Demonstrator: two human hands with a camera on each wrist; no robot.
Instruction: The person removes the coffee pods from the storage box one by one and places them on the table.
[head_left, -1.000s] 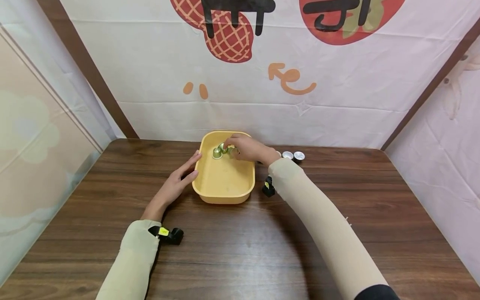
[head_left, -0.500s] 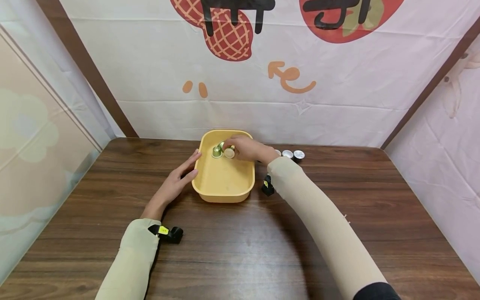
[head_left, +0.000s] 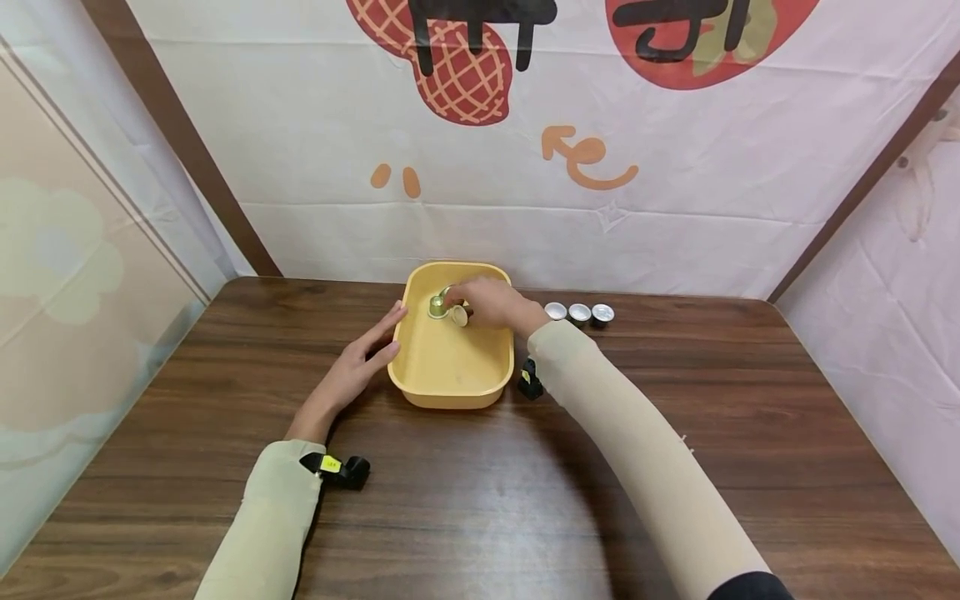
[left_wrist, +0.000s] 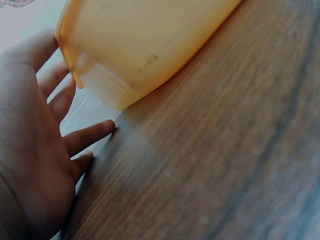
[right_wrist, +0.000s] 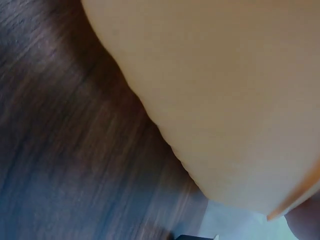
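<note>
My left hand [head_left: 348, 375] lies against the left side of a yellow plastic bin [head_left: 450, 367], fingers extended, their tips touching its rim. In the left wrist view, the fingers are spread by the bin's wall [left_wrist: 145, 50]. My right hand [head_left: 491, 302] reaches inside the bin with curled fingers, around a coffee capsule [head_left: 460, 316] tipped on its side, its pale lid facing left. A green capsule [head_left: 437, 307] stands beside it, and another is partly hidden behind the right fingertips. In the right wrist view, the bin's outer wall [right_wrist: 200, 100] covers the capsules.
Several capsules are lined up right of the bin, among them a silver-lidded capsule [head_left: 602, 314] with a dark body. The brown wooden table [head_left: 465, 500] ends at a printed white backdrop [head_left: 300, 167]. Black wrist cameras sit on both sleeves.
The capsule by my right fingers has turned, its lid coming into view and then tilting left. My right hand has shifted slightly toward me. The left hand keeps its place on the bin.
</note>
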